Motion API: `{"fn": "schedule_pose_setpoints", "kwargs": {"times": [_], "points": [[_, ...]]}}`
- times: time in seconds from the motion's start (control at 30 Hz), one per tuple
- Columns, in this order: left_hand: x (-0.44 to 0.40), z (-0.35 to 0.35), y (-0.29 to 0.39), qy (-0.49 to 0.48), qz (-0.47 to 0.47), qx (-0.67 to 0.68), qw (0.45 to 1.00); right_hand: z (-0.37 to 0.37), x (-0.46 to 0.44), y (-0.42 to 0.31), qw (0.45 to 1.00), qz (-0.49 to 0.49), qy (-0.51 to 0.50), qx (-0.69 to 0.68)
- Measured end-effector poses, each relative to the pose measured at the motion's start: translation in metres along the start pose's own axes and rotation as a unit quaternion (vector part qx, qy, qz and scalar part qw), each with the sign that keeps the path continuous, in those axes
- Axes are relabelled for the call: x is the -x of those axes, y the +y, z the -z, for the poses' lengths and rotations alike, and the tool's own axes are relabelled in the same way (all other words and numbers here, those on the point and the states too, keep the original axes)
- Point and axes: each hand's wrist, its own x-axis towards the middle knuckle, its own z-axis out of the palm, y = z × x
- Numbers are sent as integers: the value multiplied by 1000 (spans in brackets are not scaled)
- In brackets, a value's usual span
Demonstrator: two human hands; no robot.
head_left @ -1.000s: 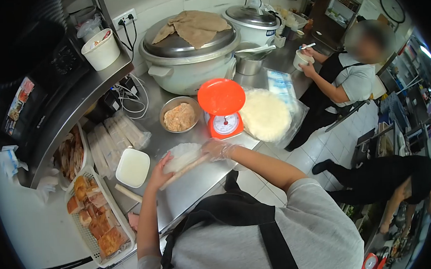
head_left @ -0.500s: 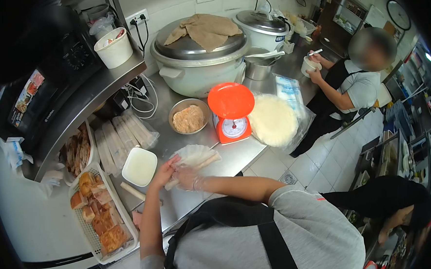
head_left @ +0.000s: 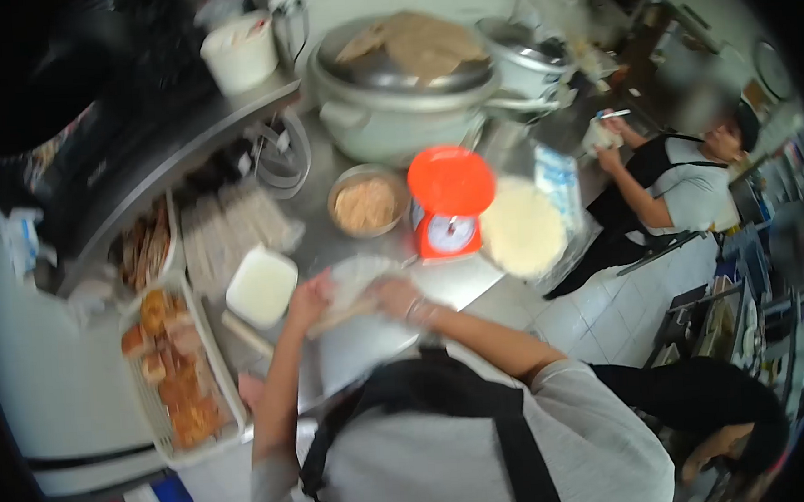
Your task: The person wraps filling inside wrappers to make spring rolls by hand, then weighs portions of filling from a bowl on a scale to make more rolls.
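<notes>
A thin spring roll (head_left: 344, 316) lies on the steel counter between my hands, its pale translucent wrapper (head_left: 360, 273) spread out behind it. My left hand (head_left: 308, 299) is closed at the roll's left end. At the right end, my right hand (head_left: 395, 299), in a clear plastic glove, has its fingers bent over the roll; both hands are somewhat blurred. A finished roll (head_left: 247, 334) rests left of my left hand, beside a square white tub (head_left: 263, 287) of whitish liquid. Behind the wrapper stands a metal bowl (head_left: 336, 206) with pinkish filling (head_left: 368, 205).
A red kitchen scale (head_left: 451, 235) stands beside a round stack of wrappers (head_left: 524, 228) on plastic. Left are bagged rolls (head_left: 233, 231) and a basket (head_left: 162, 436) of bread. A large cooker (head_left: 395, 124) is behind. One co-worker (head_left: 680, 182) holds a cup; another (head_left: 701, 399) bends at right.
My right hand has moved right, from near my left hand to the roll's far end. More of the roll shows between my hands. The whole view has shifted and blurred.
</notes>
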Motion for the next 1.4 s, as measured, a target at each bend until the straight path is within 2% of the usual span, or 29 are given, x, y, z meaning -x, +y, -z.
{"fn": "schedule_pose_setpoints", "kwargs": {"times": [0.07, 0.1, 0.13, 0.17, 0.27, 0.3, 0.37, 0.47, 0.57, 0.63, 0.7, 0.77, 0.87, 0.97, 1.1, 1.3, 1.37, 1.4], "points": [[4, 1, 14, 18, 28, -43, 999, 0, 1, 31, 999, 26, -10, 25], [-5, 8, -18, 26, 39, -65, 997, 2, 4, 42, 998, 42, 27, 47], [16, 5, 18, 85, -28, -160, 983, 30, 3, 27, 997, -23, -74, 16], [26, -3, 39, 118, -72, -144, 980, 45, 5, 25, 997, -12, -82, 10], [43, -22, 56, 78, -124, -324, 935, 61, -12, 1, 990, -26, -141, 10], [47, -28, 67, 85, -96, -369, 920, 60, -17, -6, 985, -42, -165, 14], [58, -38, 88, 94, -45, -456, 884, 50, -28, -23, 988, -8, -152, 17], [57, -38, 98, 105, -60, -477, 871, 29, -43, -40, 990, 56, -128, 23], [52, -34, 90, 13, 5, -398, 917, 5, -56, -38, 987, 89, -135, 7], [52, -36, 65, 73, -25, -396, 915, 1, -63, -39, 983, 55, -172, -25], [53, -33, 62, 61, -10, -408, 911, -24, -70, -17, 984, 136, -110, 36], [52, -33, 53, 65, -8, -389, 919, -26, -70, -16, 988, 47, -136, 47], [58, -28, 67, 66, -1, -359, 931, 24, -43, -30, 988, -35, -147, 24], [61, -25, 64, 56, -14, -343, 937, 31, -32, 0, 985, 11, -160, 65], [62, -19, 59, 46, -36, -327, 943, 38, -18, 28, 984, -2, -172, 41], [57, 1, 48, 10, 65, -165, 984, 49, -15, 49, 975, -35, -205, 81], [54, 9, 41, 5, 65, -134, 989, 52, -12, 59, 972, -33, -224, 65], [54, 9, 45, 1, 64, -117, 991, 53, -10, 60, 969, -63, -234, 54]]}}
